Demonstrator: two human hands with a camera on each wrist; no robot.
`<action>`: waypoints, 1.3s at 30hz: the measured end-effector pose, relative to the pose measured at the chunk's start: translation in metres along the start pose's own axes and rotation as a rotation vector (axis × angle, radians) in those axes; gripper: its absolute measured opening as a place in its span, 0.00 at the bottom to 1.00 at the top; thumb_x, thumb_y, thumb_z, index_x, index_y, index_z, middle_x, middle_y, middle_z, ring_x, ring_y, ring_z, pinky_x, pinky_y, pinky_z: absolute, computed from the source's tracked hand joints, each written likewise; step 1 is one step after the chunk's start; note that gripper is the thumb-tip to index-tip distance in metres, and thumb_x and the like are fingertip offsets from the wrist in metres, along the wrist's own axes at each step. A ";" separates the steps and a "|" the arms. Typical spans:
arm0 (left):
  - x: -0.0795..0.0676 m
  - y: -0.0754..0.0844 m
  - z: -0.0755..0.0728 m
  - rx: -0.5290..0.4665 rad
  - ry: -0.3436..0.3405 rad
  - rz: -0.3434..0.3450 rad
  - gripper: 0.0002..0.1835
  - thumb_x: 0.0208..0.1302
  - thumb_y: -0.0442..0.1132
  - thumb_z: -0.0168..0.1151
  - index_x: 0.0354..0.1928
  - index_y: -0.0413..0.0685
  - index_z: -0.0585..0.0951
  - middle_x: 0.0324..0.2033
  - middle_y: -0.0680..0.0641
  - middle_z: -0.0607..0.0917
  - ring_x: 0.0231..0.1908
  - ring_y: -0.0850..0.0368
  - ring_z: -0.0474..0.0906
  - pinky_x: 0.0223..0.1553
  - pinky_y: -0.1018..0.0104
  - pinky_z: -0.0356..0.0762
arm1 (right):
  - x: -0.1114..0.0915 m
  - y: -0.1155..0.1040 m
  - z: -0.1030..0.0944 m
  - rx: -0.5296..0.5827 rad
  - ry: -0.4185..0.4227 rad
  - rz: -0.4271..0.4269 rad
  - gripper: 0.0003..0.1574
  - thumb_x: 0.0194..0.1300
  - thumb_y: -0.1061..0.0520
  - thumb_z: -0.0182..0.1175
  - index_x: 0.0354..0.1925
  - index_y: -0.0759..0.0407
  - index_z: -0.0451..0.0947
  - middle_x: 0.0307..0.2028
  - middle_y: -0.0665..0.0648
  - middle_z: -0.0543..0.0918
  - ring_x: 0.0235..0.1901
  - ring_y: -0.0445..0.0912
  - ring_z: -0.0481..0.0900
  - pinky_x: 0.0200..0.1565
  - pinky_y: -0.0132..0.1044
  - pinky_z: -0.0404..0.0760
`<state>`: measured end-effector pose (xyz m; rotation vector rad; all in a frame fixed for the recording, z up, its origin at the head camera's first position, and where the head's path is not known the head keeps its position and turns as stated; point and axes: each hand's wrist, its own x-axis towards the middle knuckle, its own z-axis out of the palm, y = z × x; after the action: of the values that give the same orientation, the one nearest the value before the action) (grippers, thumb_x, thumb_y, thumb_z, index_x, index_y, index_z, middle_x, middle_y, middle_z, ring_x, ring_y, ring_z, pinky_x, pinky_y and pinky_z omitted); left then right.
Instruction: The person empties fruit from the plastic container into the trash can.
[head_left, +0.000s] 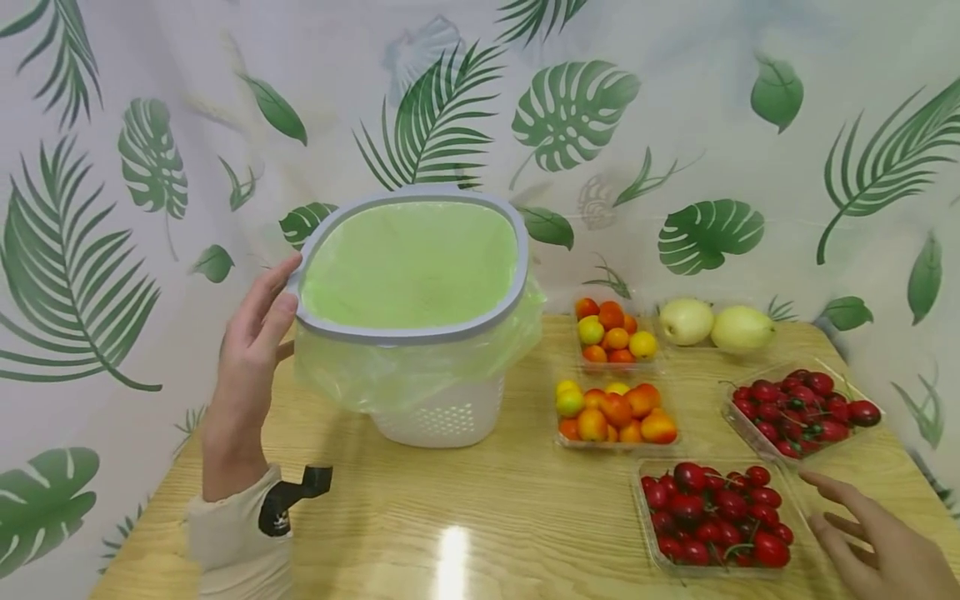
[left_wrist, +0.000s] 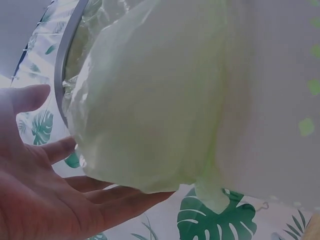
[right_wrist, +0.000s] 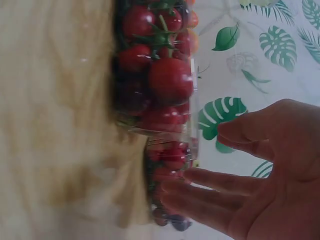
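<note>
Head view: white basket point(head_left: 442, 417), standing on table point(head_left: 352, 500), left of orange fruit point(head_left: 615, 415); green liner point(head_left: 390, 371) draped outside, beneath grey ring point(head_left: 397, 337), presumably to keep it in place; left hand point(head_left: 251, 346) at the ring's left side, seemingly steadying it; right hand point(head_left: 873, 537) beside near red fruit point(head_left: 708, 517). Left wrist: fingers spread, extended, touching liner. Right wrist: hand relaxed, fingers parted, gripping nothing.

The white bin point(head_left: 438, 427) stands upright, its grey rim point(head_left: 375, 337) circling a green bag point(head_left: 412, 267) that drapes outside; the left hand point(head_left: 246, 367) touches its side, seemingly at the rim. Clear trays point(head_left: 723, 572) of glossy red fruit point(head_left: 708, 504) lie beside the right hand point(head_left: 881, 542).
</note>
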<state>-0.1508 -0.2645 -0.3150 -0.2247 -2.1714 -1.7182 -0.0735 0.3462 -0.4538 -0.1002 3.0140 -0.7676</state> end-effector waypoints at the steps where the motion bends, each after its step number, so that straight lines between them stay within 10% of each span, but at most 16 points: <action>1: 0.000 -0.001 0.001 -0.004 0.000 -0.007 0.27 0.79 0.52 0.50 0.76 0.61 0.67 0.72 0.50 0.69 0.63 0.48 0.72 0.57 0.40 0.71 | -0.001 0.002 0.002 0.005 -0.017 0.012 0.31 0.79 0.56 0.54 0.70 0.73 0.61 0.60 0.89 0.67 0.40 0.76 0.83 0.31 0.56 0.84; 5: 0.002 -0.004 0.004 -0.006 -0.004 -0.018 0.27 0.79 0.52 0.51 0.76 0.61 0.66 0.73 0.49 0.68 0.57 0.46 0.75 0.45 0.59 0.74 | -0.004 0.009 0.012 0.068 -0.060 0.012 0.31 0.81 0.55 0.52 0.72 0.70 0.59 0.61 0.87 0.68 0.41 0.70 0.85 0.31 0.51 0.85; 12: 0.001 -0.007 0.006 -0.035 -0.009 -0.022 0.27 0.79 0.52 0.50 0.76 0.58 0.66 0.72 0.46 0.68 0.54 0.45 0.75 0.43 0.62 0.77 | -0.001 0.010 0.022 0.150 -0.078 0.055 0.32 0.83 0.49 0.47 0.73 0.68 0.61 0.64 0.80 0.70 0.48 0.66 0.84 0.36 0.42 0.86; 15: 0.000 -0.007 0.005 -0.026 -0.006 -0.025 0.27 0.79 0.53 0.50 0.76 0.59 0.66 0.72 0.48 0.69 0.54 0.44 0.74 0.44 0.61 0.77 | 0.002 0.012 0.025 0.210 -0.083 0.032 0.32 0.83 0.50 0.47 0.72 0.71 0.61 0.65 0.80 0.70 0.50 0.44 0.85 0.38 0.34 0.84; 19: 0.000 -0.007 0.006 -0.025 -0.019 -0.035 0.28 0.79 0.53 0.49 0.76 0.60 0.65 0.73 0.49 0.68 0.57 0.45 0.72 0.46 0.57 0.73 | 0.003 0.022 0.030 0.326 -0.061 -0.073 0.26 0.80 0.63 0.51 0.70 0.73 0.61 0.64 0.44 0.75 0.48 0.19 0.70 0.39 0.28 0.82; 23: 0.001 -0.008 0.006 -0.019 -0.031 -0.040 0.27 0.79 0.53 0.48 0.76 0.61 0.64 0.73 0.49 0.67 0.58 0.46 0.71 0.47 0.53 0.71 | 0.003 0.033 0.032 0.423 -0.066 -0.164 0.27 0.75 0.73 0.52 0.69 0.71 0.62 0.57 0.20 0.65 0.48 0.21 0.74 0.38 0.28 0.82; 31: 0.000 -0.009 0.006 -0.045 -0.040 -0.048 0.27 0.79 0.53 0.48 0.76 0.61 0.63 0.73 0.50 0.66 0.60 0.46 0.70 0.50 0.54 0.71 | 0.008 0.046 0.029 0.553 -0.210 -0.276 0.38 0.66 0.80 0.55 0.66 0.51 0.64 0.58 0.20 0.67 0.49 0.23 0.75 0.41 0.24 0.78; 39: 0.001 -0.010 0.006 -0.039 -0.047 -0.048 0.27 0.80 0.53 0.47 0.77 0.61 0.62 0.74 0.51 0.64 0.64 0.47 0.67 0.53 0.47 0.66 | 0.010 0.038 0.025 0.515 -0.256 -0.078 0.22 0.77 0.70 0.51 0.65 0.67 0.60 0.60 0.33 0.72 0.49 0.21 0.70 0.41 0.34 0.82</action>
<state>-0.1563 -0.2611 -0.3251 -0.2276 -2.1952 -1.8002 -0.0844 0.3670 -0.4940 -0.2771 2.4982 -1.3869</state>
